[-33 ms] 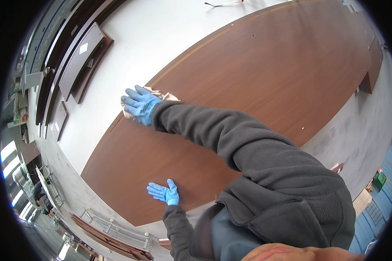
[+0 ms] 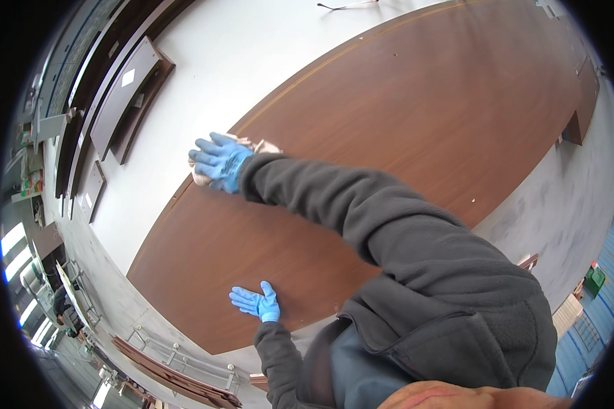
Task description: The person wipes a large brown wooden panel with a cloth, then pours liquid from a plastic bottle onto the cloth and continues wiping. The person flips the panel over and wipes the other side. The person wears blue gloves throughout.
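A large brown wood-grain panel point(image 2: 416, 102) lies in front of me. At its far edge, toward the left, my right hand point(image 2: 220, 163) in a blue glove presses a crumpled pale cloth point(image 2: 269, 147) against the surface. The fingers are partly spread over the cloth, and its folds stick out on both sides of the hand. Nearer to me, my left hand point(image 2: 257, 303), also in a blue glove, rests flat on the panel with thumb and fingers apart, holding nothing.
White surface point(image 2: 208, 68) shows beyond the panel. Dark brown boards point(image 2: 121, 102) lie at the far left, some bearing white labels. Several narrow brown boards point(image 2: 174, 375) rest on a metal rack at the lower left. A green container point(image 2: 595, 281) stands at the right.
My right forearm has risen slightly in the picture, and the cloth under that hand has shifted a little. My left hand stays in place.
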Tool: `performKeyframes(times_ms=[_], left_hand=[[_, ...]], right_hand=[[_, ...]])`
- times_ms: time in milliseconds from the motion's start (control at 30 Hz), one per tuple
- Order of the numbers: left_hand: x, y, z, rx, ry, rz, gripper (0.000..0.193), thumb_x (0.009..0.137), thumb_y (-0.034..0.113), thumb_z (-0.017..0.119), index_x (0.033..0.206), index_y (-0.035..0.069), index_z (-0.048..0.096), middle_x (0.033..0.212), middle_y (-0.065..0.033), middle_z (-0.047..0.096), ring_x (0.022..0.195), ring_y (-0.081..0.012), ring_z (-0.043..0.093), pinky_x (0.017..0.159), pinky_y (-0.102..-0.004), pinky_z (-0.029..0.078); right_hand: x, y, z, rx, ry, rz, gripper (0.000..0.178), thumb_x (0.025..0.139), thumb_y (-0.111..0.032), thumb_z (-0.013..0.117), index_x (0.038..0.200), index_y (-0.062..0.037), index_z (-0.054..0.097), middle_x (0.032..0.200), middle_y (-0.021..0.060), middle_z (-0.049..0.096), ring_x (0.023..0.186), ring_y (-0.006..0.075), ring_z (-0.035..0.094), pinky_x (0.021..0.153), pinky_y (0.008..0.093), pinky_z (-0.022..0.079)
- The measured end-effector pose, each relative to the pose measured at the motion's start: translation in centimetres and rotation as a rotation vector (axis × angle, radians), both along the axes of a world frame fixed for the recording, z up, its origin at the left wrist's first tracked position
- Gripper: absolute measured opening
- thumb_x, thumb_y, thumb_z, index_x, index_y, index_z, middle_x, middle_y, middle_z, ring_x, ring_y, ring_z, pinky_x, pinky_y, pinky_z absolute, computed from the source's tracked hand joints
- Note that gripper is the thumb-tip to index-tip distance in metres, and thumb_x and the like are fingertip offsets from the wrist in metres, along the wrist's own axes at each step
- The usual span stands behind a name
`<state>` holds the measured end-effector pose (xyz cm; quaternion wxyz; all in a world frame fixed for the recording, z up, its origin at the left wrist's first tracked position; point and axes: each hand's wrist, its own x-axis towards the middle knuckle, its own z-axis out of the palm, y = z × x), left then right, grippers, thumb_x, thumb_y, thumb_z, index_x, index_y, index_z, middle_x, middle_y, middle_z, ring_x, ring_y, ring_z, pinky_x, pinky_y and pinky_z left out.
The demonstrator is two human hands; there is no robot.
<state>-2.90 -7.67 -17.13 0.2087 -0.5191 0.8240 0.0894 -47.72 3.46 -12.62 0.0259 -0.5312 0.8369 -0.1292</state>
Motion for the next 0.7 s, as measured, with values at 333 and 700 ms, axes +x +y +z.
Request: performKeyframes(times_ms=[333,700], left_hand=[[0.3,-0.5,-0.4,-0.018,-0.009,-0.004,0.117,0.098,0.079,0.052,0.176,0.011,-0.003,0.183,-0.0196,-0.009,0.168,-0.0422,-0.01,0.133,-0.0602,-0.001],[0.6,-1.3,-1.1,-0.039,-0.069,-0.025,0.118,0.097,0.078,0.054,0.176,0.011,-0.003,0.182,-0.0219,-0.008,0.168,-0.0454,-0.007,0.133,-0.0627,0.005]], right_hand=[[-16.1,29.8,-3.1,-0.31,0.452,-0.583,0.032,0.105,-0.035,0.058,0.117,-0.0082,0.071,0.128,0.0205,0.069,0.117,0.0404,0.066,0.102,0.0539,0.052],[-9.2,61.0,-4.2,0.158,0.438,-1.562,0.049,0.101,-0.054,0.061,0.134,-0.019,0.069,0.15,0.006,0.058,0.14,0.0366,0.052,0.114,0.0571,0.045]])
